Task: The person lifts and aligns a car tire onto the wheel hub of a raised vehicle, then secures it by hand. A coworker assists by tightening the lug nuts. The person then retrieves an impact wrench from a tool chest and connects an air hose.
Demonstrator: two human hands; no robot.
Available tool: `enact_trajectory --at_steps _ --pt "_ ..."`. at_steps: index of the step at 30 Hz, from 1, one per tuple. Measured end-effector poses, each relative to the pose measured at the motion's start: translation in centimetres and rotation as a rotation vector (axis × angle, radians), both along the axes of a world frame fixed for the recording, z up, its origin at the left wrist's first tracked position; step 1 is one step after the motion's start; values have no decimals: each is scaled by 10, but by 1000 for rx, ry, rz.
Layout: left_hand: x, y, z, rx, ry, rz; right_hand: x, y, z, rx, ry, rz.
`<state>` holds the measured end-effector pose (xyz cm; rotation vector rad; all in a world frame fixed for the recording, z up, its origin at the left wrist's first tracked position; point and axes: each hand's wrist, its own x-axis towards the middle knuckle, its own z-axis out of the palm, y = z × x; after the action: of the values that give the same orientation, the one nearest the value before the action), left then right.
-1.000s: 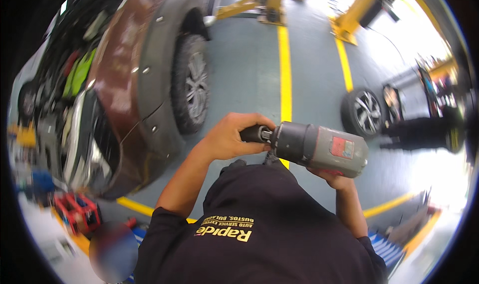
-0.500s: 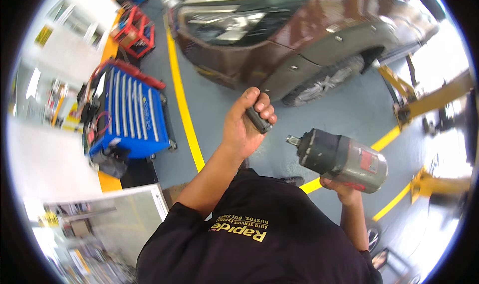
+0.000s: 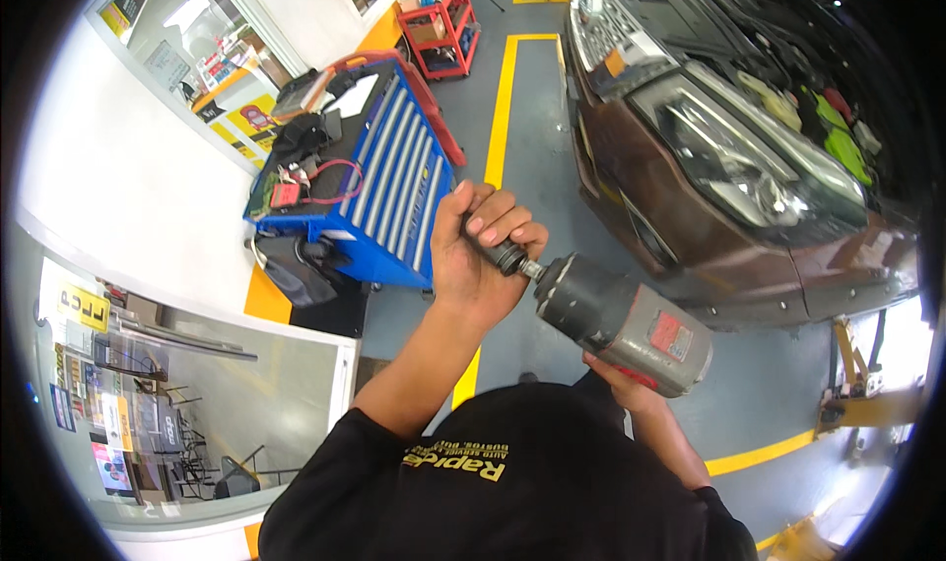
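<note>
My left hand [image 3: 485,256] is closed around a dark impact socket [image 3: 508,257], whose end shows past my fingers. The socket's open end meets the square drive tip of a grey and black impact wrench [image 3: 626,327]; how far the tip sits inside I cannot tell. My right hand [image 3: 623,384] holds the wrench from below, with most of the fingers and the handle hidden behind its body. The wrench points up and left toward my left hand, in front of my chest.
A blue tool cabinet [image 3: 394,182] with cables and papers on top stands ahead to the left, a red cart [image 3: 439,31] beyond it. A brown car [image 3: 680,197] with its engine bay exposed fills the right. A yellow lift arm [image 3: 867,410] is low at the right.
The socket and the wrench's drive tip, apart before, now meet. My view has turned left, so the tool cabinet and car appear further right.
</note>
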<state>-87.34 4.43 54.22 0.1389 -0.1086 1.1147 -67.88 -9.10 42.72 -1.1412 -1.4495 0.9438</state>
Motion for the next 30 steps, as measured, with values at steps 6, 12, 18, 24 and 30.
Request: enact_trajectory --at_steps 6,12,18,24,30 --pt "-47 111 -1 36 -48 83 -47 126 20 68 -17 173" --pt "-68 255 23 243 27 194 -79 281 27 -120 203 276" --pt "-80 408 71 429 154 301 -100 448 81 -344 239 377" --pt "-84 555 78 401 118 315 -128 587 97 10 192 274" --pt "-108 717 46 430 93 235 -142 745 73 122 -127 284"
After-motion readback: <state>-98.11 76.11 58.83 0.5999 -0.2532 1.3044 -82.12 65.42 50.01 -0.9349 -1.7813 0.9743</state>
